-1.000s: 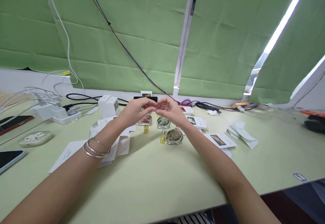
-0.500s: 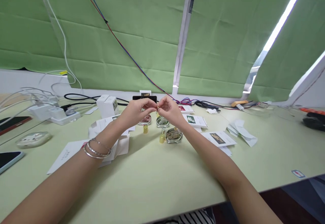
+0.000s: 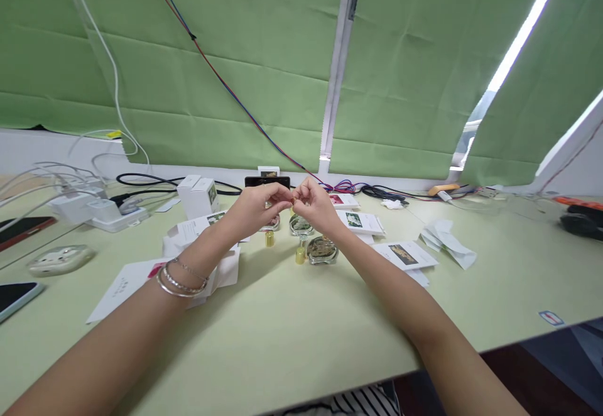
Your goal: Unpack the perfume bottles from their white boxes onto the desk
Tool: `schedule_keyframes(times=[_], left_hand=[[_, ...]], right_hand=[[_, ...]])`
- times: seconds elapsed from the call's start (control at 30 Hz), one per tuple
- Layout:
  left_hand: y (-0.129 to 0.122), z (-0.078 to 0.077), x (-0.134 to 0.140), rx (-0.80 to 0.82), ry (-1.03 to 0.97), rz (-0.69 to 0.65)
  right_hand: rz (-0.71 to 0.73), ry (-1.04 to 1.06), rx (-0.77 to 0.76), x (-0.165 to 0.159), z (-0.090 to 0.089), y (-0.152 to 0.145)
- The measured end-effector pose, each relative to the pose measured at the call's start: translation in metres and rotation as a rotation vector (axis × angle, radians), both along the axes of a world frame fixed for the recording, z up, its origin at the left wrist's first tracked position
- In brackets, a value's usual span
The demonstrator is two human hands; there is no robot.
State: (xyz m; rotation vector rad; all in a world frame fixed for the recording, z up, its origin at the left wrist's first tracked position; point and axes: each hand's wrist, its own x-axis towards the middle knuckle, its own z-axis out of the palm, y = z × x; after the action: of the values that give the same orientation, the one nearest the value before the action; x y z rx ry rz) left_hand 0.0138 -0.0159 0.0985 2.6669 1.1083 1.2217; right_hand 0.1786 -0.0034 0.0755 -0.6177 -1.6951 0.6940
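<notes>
My left hand (image 3: 259, 207) and my right hand (image 3: 315, 205) meet above the glass bottles, fingertips pinched together. Between them is something small that I cannot make out. Below my right wrist lies a round glass bottle (image 3: 322, 250) with dark dried material inside. A green-filled glass bottle (image 3: 300, 224) sits behind it, and a reddish one (image 3: 271, 223) is partly covered by my left hand. Two small yellow-gold vials or caps stand on the table, one (image 3: 300, 254) beside the nearest bottle and another (image 3: 269, 239) in front of the reddish one.
White picture cards or flattened boxes (image 3: 406, 256) lie to the right, with crumpled paper (image 3: 447, 242) beyond. Left are a white box (image 3: 198, 197), more papers (image 3: 120, 290), a power strip (image 3: 120, 219) and phones (image 3: 19, 300). A dark phone (image 3: 267, 181) stands behind my hands.
My right fingers have curled in slightly more at the pinch. Both hands stay together in nearly the same place; the view has shifted a little.
</notes>
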Motion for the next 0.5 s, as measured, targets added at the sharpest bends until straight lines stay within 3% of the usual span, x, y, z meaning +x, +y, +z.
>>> schedule_keyframes(times=[0.23, 0.37, 0.5], left_hand=[[0.000, 0.002, 0.000, 0.121, 0.046, -0.051], [-0.001, 0.004, 0.000, 0.038, -0.021, -0.010], [0.000, 0.003, -0.001, -0.027, -0.028, 0.013]], right_hand=[[0.100, 0.115, -0.245, 0.000, 0.009, -0.003], [0.166, 0.071, -0.300, 0.005, 0.016, -0.009], [0.138, 0.049, -0.365, 0.009, 0.020, -0.012]])
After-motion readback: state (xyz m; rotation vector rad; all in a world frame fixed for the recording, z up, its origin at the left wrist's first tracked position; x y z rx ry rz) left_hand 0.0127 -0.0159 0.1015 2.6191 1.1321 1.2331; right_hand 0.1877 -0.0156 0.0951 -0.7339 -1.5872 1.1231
